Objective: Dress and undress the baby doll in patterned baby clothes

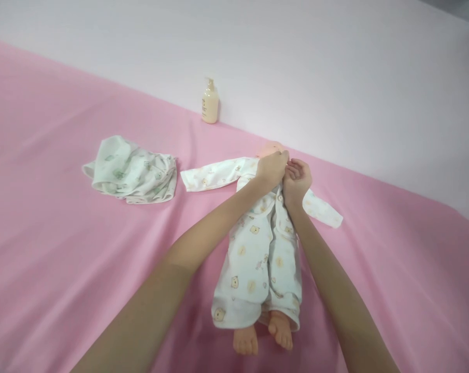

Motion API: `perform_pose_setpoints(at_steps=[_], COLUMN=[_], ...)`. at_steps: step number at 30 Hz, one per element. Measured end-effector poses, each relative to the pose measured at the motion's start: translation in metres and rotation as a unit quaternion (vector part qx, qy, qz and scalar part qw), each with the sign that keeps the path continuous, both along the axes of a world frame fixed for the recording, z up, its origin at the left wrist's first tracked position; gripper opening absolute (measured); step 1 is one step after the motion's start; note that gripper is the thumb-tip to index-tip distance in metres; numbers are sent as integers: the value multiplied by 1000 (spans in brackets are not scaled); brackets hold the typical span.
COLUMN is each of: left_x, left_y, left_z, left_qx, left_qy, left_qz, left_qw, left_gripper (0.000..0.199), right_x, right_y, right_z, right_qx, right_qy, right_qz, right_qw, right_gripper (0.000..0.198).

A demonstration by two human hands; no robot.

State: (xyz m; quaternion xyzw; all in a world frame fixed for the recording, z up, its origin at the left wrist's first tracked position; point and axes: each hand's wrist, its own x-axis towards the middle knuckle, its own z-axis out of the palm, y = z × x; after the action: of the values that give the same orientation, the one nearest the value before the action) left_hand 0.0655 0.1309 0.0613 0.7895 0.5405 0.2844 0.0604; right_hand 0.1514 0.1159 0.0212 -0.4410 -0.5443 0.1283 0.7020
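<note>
Pink cloth [389, 259] is spreading wide on both sides of a clothed doll [253, 259], its far edge meeting a white wall [335, 77] near the head. A pump bottle [210, 108] is standing there; a crumpled garment [135, 171] is lying leftward. The doll is lying between the forearms, wearing a bear-printed suit [238, 290]. The left hand [273, 167] and right hand [297, 178] are curling their fingers at its neck; whether they are gripping fabric, I cannot tell.

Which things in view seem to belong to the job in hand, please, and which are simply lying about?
Seemingly in use: left hand, right hand, doll, printed outfit, pink sheet underneath.
Apparently idle: bundled printed cloth, upright pump bottle.
</note>
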Motion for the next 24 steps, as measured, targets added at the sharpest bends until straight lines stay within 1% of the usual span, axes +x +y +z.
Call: perform_pose_setpoints(at_steps=[3, 7, 10, 12, 15, 19, 21, 24], left_x=[1, -1, -3, -3, -1, 0, 0, 2], left_y=[-2, -1, 6, 10, 13, 13, 13, 10], left_z=[1, -2, -8, -11, -14, -14, -14, -13], left_qx=[14, 18, 18, 30, 51, 73, 76, 90], left_qy=[-15, -73, -120, -135, -128, -96, -90, -91], left_qz=[-1, -9, -33, -37, -38, -50, -51, -58], left_qw=[1000, 997, 992, 990, 990, 991, 992, 990], left_gripper=[29, 28, 28, 28, 27, 27, 27, 29], right_x=[0, 1, 3, 6, 12, 18, 18, 16], right_y=[-3, -7, -6, -2, 8, 20, 21, 16], right_z=[1, 2, -1, -4, -12, -20, -21, -16], right_qx=[-1, 7, 3, -2, -7, -23, -32, -50], right_qy=[9, 17, 44, 76, 111, 91, 89, 77], right_qz=[-3, -11, 16, 38, 52, 45, 42, 36], right_qw=[1000, 1000, 999, 996, 992, 995, 995, 995], right_gripper=[21, 18, 19, 22, 25, 21, 21, 21])
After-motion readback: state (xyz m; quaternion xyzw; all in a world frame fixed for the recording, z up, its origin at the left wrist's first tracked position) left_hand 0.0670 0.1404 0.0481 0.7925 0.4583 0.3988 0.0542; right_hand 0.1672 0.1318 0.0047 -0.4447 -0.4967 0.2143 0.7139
